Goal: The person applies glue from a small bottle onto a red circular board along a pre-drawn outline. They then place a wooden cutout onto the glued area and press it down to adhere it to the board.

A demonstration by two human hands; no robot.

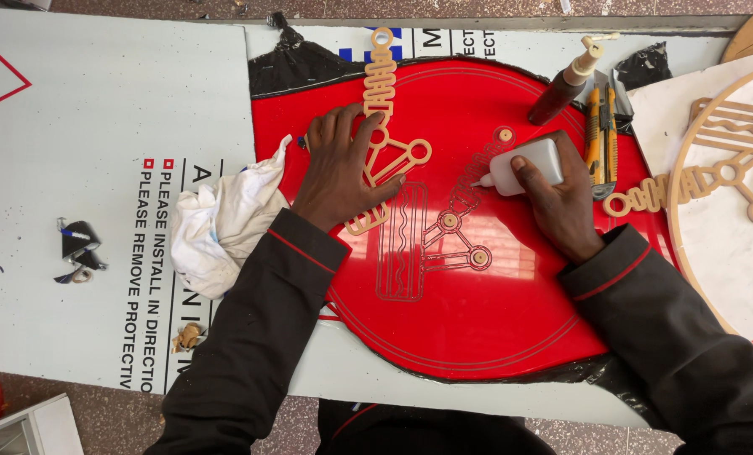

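Head view: glue bottle (526, 166) lies on red disc (477, 312), long axis horizontal, nozzle pointing 9 o'clock. Right hand (562, 198) wrapped closed around it. Left hand (343, 173) flat, fingers spread, pressing wooden cutout (381, 84) at 11 o'clock.

Your left hand (343, 173) presses flat on the wooden cutout (382, 126) lying on the round panel (477, 320), which rests on the bench (73, 109). Your right hand (562, 198) holds the glue bottle (524, 166) over the panel, right of the cutout. A crumpled cloth (225, 219) lies left of your left hand. Behind your right hand, a second bottle (566, 84) stands beside the utility knife (600, 131).
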